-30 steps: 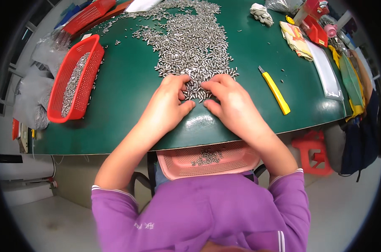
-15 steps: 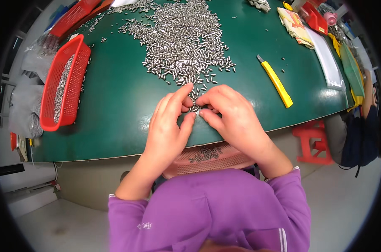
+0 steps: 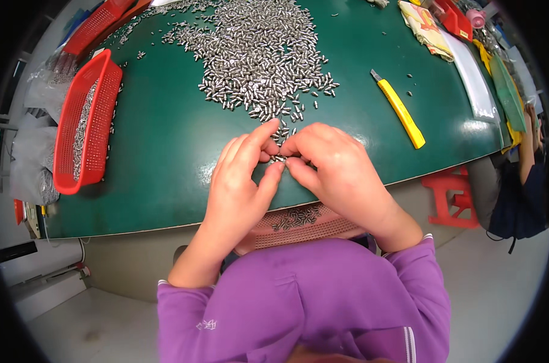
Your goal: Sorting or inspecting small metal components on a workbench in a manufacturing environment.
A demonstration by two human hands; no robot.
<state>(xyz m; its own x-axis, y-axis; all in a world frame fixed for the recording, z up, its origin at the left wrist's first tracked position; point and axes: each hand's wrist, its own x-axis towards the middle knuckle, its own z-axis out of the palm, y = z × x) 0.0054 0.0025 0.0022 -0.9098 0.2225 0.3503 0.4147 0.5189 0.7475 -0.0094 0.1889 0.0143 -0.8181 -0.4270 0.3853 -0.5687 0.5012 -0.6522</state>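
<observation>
Many small, shiny metal parts with tapered ends form a large pile point(image 3: 259, 54) on the green table. A thin trail of them runs down from the pile to my hands. My left hand point(image 3: 241, 160) curves around the left of the trail, its forefinger and thumb apart. Opposite it, my right hand point(image 3: 332, 157) has its thumb and forefinger drawn close together at a small metal part point(image 3: 282, 159). The fingers partly hide the parts between the hands. Below the table edge, a pink perforated basket point(image 3: 305, 233) at my lap holds more such parts.
A red perforated basket point(image 3: 97, 130) with metal parts stands at left, beside plastic bags point(image 3: 35, 136). A yellow utility knife point(image 3: 401, 115), blade out, lies at right. Further right are a patterned cloth point(image 3: 424, 27) and a clear plastic sheet point(image 3: 471, 81). A red stool point(image 3: 450, 196) stands beyond the table edge.
The view has shifted slightly. My hands stay at the end of the trail with only small finger movements, and fewer parts show between them.
</observation>
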